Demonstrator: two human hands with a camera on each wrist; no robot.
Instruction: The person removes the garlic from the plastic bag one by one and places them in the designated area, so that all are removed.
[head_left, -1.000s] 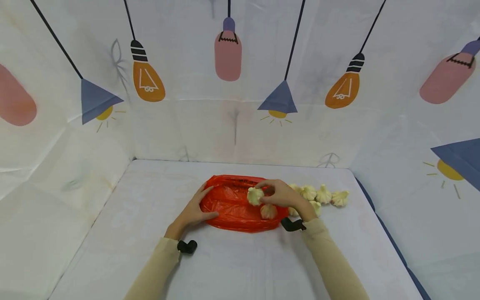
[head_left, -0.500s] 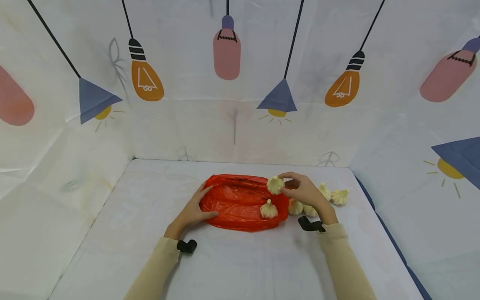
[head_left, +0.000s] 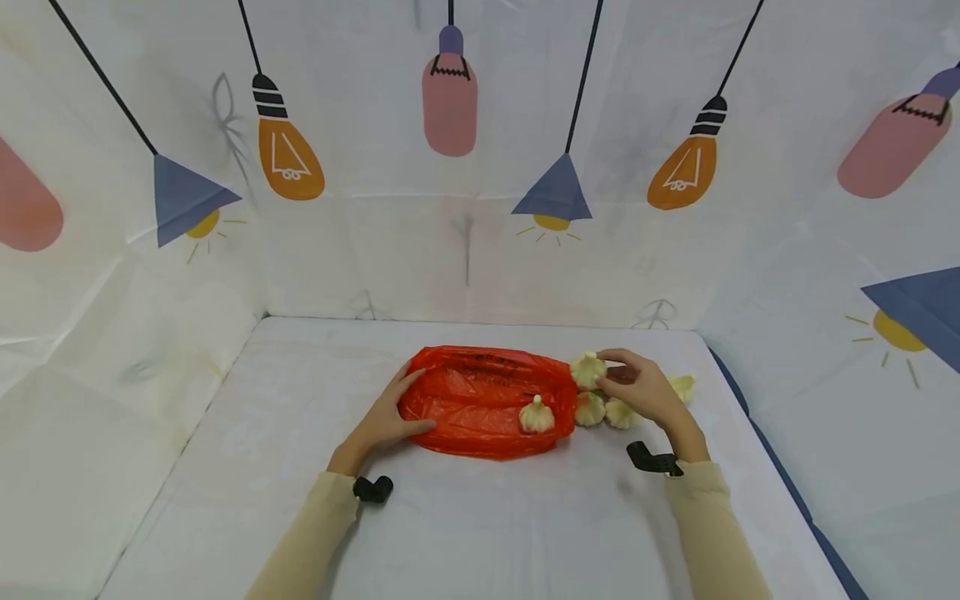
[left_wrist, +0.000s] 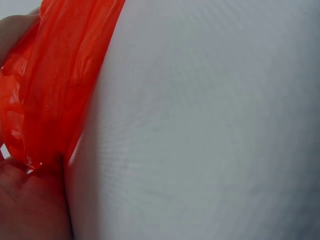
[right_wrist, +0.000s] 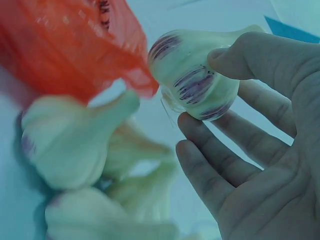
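Garlic bulb (right_wrist: 196,76), pale with purple streaks, pinched in right hand (head_left: 647,392); left hand (head_left: 384,421) flat on orange bag (head_left: 480,400).

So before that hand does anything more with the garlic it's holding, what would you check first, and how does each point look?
1. Right hand has a firm hold on the garlic bulb: ok, thumb and fingers pinch it in the right wrist view.
2. Left hand steadies the red bag: ok, it rests on the bag's left end.
3. Bag mouth open enough to take a bulb: cannot tell.
4. Bulb on the bag sits steady: ok, it rests near the bag's right end.
5. Loose bulbs beside the bag are clear of the hand: not ok, they lie right under it.
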